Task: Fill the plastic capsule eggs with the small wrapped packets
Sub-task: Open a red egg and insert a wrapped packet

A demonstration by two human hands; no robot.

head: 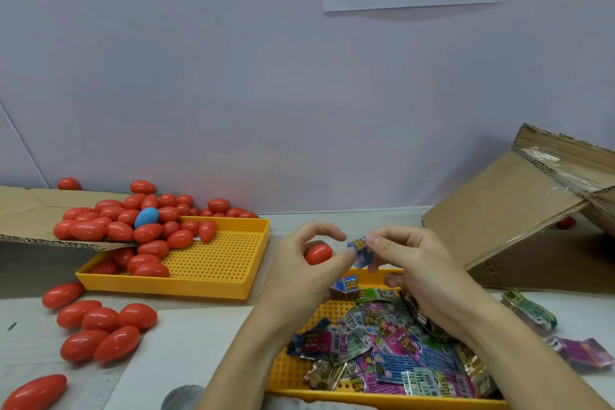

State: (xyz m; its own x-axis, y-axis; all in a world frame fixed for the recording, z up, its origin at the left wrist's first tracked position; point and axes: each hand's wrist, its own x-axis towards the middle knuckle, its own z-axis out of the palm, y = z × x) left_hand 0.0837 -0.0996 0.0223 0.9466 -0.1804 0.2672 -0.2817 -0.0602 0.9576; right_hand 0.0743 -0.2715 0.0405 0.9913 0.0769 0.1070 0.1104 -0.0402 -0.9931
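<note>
Nearest, the packet tray holds loose wrapped packets. Above its far edge, the left hand cradles a red egg (long axis lying left-right), and the right hand pinches a blue packet upright just beside it. Beyond, red eggs spill into another tray.

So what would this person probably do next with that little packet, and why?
Probably finish folding the blue packet small and bring it to the red egg. The right hand pinches the packet beside the egg, which the left hand holds; whether the egg is open yet cannot be seen, so it may need opening first.
</note>
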